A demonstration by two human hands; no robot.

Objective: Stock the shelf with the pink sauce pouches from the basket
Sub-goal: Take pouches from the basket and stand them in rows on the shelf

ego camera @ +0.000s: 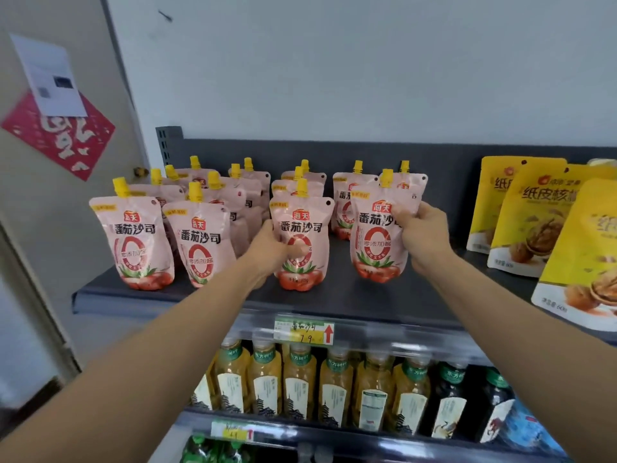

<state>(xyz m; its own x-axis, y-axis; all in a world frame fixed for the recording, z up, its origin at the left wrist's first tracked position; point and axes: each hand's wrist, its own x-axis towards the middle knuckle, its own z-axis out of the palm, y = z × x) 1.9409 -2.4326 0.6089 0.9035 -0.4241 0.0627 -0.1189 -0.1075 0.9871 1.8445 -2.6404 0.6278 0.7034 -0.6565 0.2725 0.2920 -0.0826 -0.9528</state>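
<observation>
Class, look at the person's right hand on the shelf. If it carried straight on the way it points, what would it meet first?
Probably the rear sauce pouch standing just behind the front sauce pouch that the right hand grips; then the dark back panel. Depth is unclear.

2 bare forearms (157,352), long and slim, end in the bare left hand (267,250) and right hand (425,237).

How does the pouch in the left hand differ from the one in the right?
The left-hand pouch is gripped at its left edge, mid-height, by the left hand; the right-hand pouch at its right edge, higher up, by the right hand. The left-hand pouch stands straight, nearer the shelf front; the right-hand pouch leans slightly. Both are pink with yellow caps.
</observation>
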